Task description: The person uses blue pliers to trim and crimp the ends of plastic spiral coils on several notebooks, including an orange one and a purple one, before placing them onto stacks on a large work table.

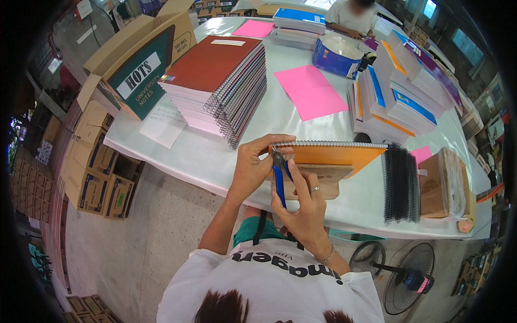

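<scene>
An orange-covered spiral notebook (328, 154) stands on edge at the table's front, its wire coil along the top. My left hand (253, 167) grips the notebook's left end, fingers over the coil. Blue-handled pliers or cutters (279, 177) are held in my right hand (304, 202), their jaws at the coil's left end. Whether the jaws bite the wire is too small to tell. A brown wooden block or board (318, 175) sits against the notebook's near side, partly behind my right hand. To the right lies a bundle of black spiral coils (401, 183).
A tall stack of spiral notebooks (215, 70) stands left, beside an open carton (140, 75). Book stacks (393, 102), pink sheets (311, 92) and a blue box (335, 56) lie farther back. A brown box (439, 185) stands right. Across the table sits another person (350, 19); a fan (409, 277) stands below.
</scene>
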`<state>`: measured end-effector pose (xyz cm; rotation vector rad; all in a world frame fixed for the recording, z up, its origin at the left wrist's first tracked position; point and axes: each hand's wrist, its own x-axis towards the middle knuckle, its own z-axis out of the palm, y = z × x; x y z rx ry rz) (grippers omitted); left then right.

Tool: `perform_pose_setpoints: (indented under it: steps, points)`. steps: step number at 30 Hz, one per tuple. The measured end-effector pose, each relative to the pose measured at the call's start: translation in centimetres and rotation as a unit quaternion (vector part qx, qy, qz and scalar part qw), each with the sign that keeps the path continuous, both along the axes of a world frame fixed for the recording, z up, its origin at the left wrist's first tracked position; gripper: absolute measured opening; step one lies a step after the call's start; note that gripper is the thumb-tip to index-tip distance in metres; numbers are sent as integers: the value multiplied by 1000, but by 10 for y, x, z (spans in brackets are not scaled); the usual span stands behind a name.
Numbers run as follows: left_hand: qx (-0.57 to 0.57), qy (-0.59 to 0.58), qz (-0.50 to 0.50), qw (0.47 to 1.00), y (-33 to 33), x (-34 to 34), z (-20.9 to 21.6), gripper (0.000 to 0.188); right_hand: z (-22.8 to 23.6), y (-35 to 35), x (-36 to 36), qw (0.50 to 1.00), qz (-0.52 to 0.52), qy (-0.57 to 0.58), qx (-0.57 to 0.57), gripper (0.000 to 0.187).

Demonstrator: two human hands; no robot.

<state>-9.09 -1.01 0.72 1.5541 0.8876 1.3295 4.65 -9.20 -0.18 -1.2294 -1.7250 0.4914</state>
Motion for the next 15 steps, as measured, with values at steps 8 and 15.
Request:
perform_pose_setpoints:
  steps: [8,15]
  points:
    - [12,28,3,1000,1,-6,-6,27,12,5,15,688,331,516,-390,61]
    - [-26,55,-2,998,1,-10,11,33,-56,-15,115,974,-205,93,21,63]
